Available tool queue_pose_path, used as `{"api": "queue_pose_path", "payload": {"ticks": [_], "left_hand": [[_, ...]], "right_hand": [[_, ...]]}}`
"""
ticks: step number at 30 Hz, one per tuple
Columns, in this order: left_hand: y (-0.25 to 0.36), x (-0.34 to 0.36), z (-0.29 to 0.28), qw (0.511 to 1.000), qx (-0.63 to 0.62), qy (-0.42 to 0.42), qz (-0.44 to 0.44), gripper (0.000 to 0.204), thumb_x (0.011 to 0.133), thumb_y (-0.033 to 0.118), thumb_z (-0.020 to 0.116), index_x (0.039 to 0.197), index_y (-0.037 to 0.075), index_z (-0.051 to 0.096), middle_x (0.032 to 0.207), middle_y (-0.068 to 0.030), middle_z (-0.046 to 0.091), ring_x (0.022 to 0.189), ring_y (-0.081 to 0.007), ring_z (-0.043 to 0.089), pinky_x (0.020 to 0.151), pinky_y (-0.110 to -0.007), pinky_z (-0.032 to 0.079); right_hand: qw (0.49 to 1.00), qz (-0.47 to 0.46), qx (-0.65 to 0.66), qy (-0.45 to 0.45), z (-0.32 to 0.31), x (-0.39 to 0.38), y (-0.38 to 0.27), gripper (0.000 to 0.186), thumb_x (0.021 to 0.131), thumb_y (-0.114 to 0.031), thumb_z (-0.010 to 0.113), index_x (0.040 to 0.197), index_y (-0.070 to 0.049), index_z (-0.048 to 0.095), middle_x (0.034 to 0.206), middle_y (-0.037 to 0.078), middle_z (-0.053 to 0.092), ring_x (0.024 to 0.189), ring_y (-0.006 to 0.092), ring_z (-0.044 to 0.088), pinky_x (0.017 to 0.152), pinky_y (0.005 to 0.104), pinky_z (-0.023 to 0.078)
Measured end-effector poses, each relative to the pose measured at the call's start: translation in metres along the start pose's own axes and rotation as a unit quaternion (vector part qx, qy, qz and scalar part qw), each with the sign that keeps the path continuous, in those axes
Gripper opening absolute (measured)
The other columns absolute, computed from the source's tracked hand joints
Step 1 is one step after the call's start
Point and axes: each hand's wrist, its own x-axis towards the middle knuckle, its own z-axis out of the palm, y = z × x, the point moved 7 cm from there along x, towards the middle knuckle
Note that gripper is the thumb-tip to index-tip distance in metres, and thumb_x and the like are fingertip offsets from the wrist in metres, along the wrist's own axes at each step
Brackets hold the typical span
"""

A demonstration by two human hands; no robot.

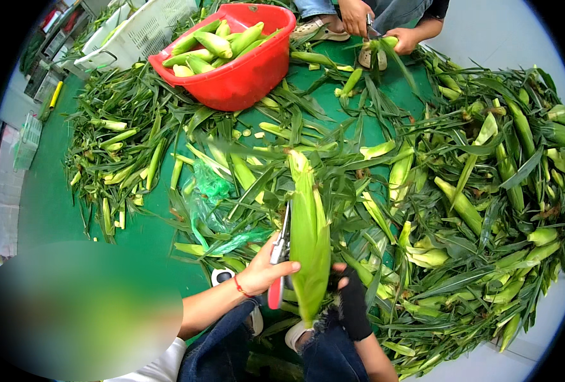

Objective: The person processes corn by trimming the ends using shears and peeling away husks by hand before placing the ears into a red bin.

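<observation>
My left hand (pixel 261 274) is curled round a red-handled cutting tool (pixel 278 254), its thumb against the green-husked ear of corn (pixel 310 235) upright before my jeans-clad knees (pixel 335 356), while my black-gloved right hand (pixel 355 305) sits just beside that ear, its grip something I cannot tell.

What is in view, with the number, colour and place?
Held ear: one, green, centre
Cutter: one, silver and red, beside held ear
Tub: one, red, top
Tub ears: several, green, in tub
Heap: one, green, right
Floor: one, green, underneath
Husks: uncountable, green, across floor
Bag: one, green, centre-left
Crate: at least one, white, top left
Basket: one, green, far left
Bar: one, yellow, upper left
Other person's hands: two, bare, right of tub
Legs: two, blue-clad, lower edge
Left hand: one, bare, at cutter
Right hand: one, black-gloved, beside held ear
</observation>
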Motion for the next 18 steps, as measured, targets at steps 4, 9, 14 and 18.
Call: {"api": "queue_pose_path", "payload": {"ticks": [4,9,14,18], "left_hand": [[0.002,-0.009,0.0,0.953,0.29,-0.084,-0.026,0.063,0.073,0.018,0.076,0.12,0.002,0.038,0.097,-0.0033,0.049,0.088,-0.0103,0.047,0.076,-0.026,0.042],[-0.021,-0.015,0.0,0.939,0.336,-0.055,0.035,0.065,0.072,0.016,0.074,0.123,0.002,0.036,0.09,-0.0055,0.048,0.08,-0.0144,0.048,0.073,-0.028,0.043],[-0.026,-0.015,0.005,0.95,0.307,-0.061,0.0,0.065,0.072,0.013,0.073,0.124,0.002,0.035,0.09,-0.0032,0.046,0.079,-0.0124,0.045,0.073,-0.026,0.042],[-0.019,-0.017,0.009,0.945,0.321,-0.053,-0.018,0.068,0.071,0.013,0.075,0.125,0.002,0.035,0.105,-0.0086,0.049,0.098,-0.0168,0.049,0.087,-0.03,0.041]], "right_hand": [[0.998,-0.03,0.052,-0.009,0.01,0.052,-0.023,0.053,0.087,-0.043,0.059,0.118,-0.001,0.05,0.103,0.007,0.056,0.094,0.0154,0.053,0.083,0.0287,0.043],[0.989,0.06,0.13,0.047,0.029,0.068,-0.025,0.035,0.09,-0.033,0.057,0.109,-0.004,0.054,0.091,0.001,0.057,0.078,0.0103,0.051,0.068,0.026,0.043],[0.974,0.057,0.221,0.008,0.019,0.067,-0.011,0.046,0.091,-0.038,0.055,0.122,-0.005,0.048,0.107,0.005,0.056,0.095,0.0126,0.052,0.081,0.0287,0.044],[0.999,0.009,0.045,0.005,0.018,0.039,-0.005,0.064,0.083,-0.04,0.066,0.129,-0.003,0.041,0.118,0.009,0.053,0.106,0.0187,0.051,0.091,0.0316,0.042]]}}
